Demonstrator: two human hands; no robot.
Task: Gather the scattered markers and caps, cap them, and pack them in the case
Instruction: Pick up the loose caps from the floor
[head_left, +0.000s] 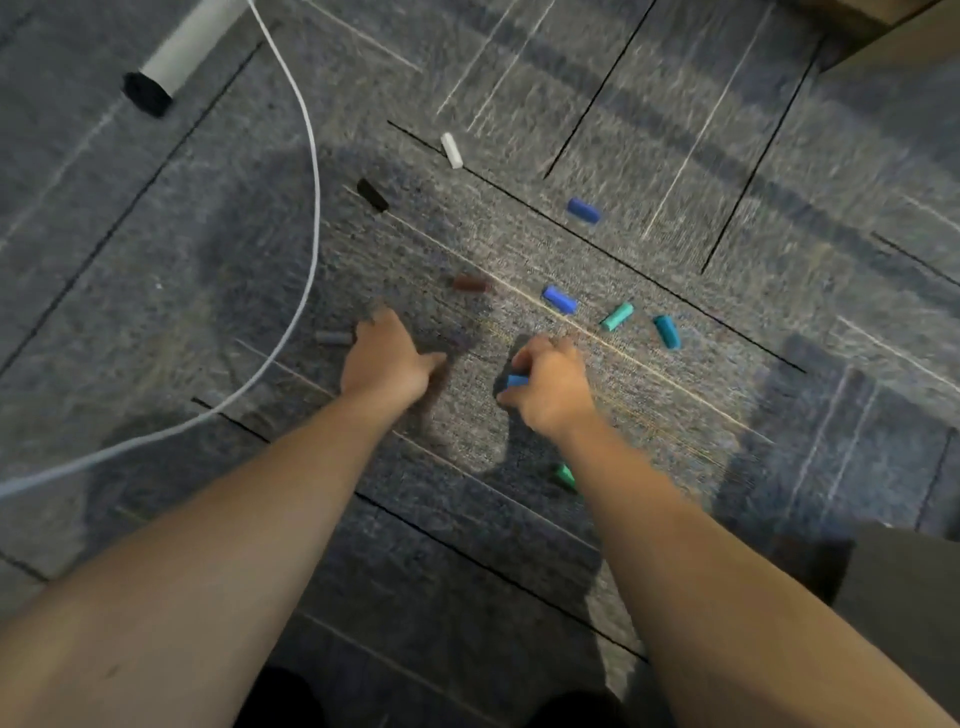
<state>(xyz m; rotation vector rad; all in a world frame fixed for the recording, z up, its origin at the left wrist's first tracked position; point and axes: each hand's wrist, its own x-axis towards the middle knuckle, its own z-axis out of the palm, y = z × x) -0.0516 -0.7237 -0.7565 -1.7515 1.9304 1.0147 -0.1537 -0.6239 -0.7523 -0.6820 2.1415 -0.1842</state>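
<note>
Fingers of the right hand (553, 387) curl round a blue cap (517, 381); left hand (387, 358) lies loosely spread on carpet (675, 156), grey cap (334, 338) at its nine o'clock.

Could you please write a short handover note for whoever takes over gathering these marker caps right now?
Right hand: grips a small blue plastic cap.
Left hand: open, low over the grey carpet, reaching toward a grey cap.
Loose on the carpet: white cap, black cap, brown cap, two blue caps, two teal caps, and a green cap partly hidden by the right forearm.
Done: one cap picked up.
Left: collect the rest. No markers or case are in view, so capping and packing remain.
</note>
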